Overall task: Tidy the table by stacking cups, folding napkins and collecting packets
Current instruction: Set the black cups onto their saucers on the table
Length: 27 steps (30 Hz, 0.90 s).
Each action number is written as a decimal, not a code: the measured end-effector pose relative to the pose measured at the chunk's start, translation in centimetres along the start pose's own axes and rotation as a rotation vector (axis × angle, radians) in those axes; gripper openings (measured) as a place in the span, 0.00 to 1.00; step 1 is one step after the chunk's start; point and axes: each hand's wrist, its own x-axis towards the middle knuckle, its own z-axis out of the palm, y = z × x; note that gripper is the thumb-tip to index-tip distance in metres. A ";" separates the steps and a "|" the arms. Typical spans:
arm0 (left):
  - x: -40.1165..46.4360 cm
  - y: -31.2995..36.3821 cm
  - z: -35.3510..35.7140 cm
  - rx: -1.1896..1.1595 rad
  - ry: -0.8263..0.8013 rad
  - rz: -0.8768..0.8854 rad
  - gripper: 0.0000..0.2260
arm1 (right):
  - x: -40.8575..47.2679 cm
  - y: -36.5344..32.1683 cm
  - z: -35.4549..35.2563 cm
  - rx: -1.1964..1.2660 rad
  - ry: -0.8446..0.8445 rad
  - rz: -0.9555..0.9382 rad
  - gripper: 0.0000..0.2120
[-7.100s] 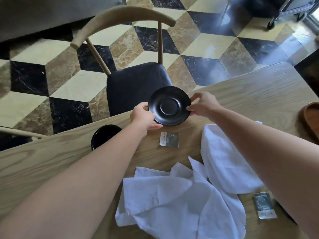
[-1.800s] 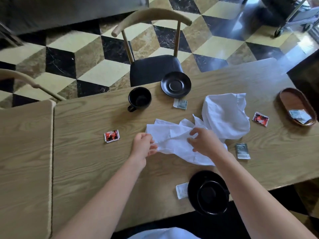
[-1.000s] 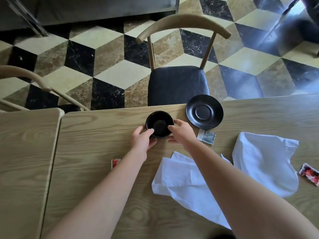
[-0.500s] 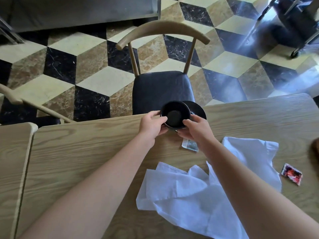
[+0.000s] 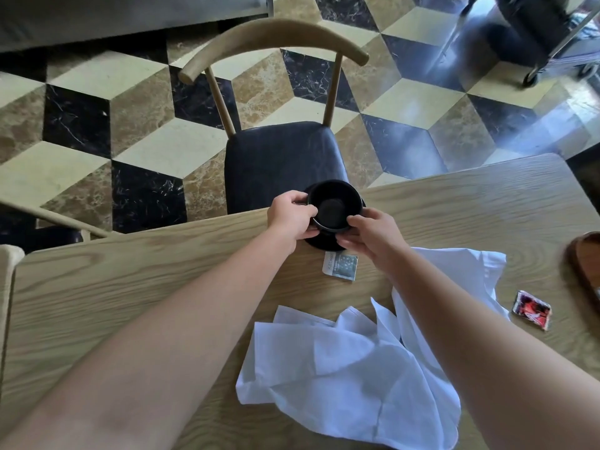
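A black cup (image 5: 334, 204) sits over the black saucer (image 5: 321, 243) at the far edge of the wooden table (image 5: 130, 287). My left hand (image 5: 292, 219) grips the cup's left side and my right hand (image 5: 370, 235) grips its right side near the rim. Most of the saucer is hidden under the cup and my fingers. A grey-green packet (image 5: 341, 266) lies just in front of the saucer. Crumpled white napkins (image 5: 341, 368) spread across the near middle. A red packet (image 5: 532, 310) lies to the right.
A wooden chair with a dark seat (image 5: 282, 157) stands pushed against the table's far edge. A brown wooden tray (image 5: 584, 264) shows at the right edge. A second table (image 5: 5, 287) abuts on the left. A metal cart (image 5: 558, 37) stands on the tiled floor.
Both hands carried the black cup to the right from the bare table onto the saucer. My view has shifted slightly closer to the far edge.
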 end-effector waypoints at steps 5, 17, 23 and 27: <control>-0.1 0.2 0.1 0.028 0.006 0.011 0.12 | 0.7 0.3 -0.3 0.051 -0.015 0.020 0.06; -0.4 -0.3 -0.3 0.100 -0.021 0.021 0.12 | 0.4 1.2 -1.0 0.138 -0.097 0.032 0.16; -0.8 -0.9 -0.5 0.138 -0.010 0.102 0.14 | 0.1 1.4 -1.1 0.144 -0.128 0.031 0.25; -1.6 -1.9 -0.9 0.132 0.057 0.148 0.21 | -0.5 1.6 -1.1 0.146 -0.128 0.025 0.27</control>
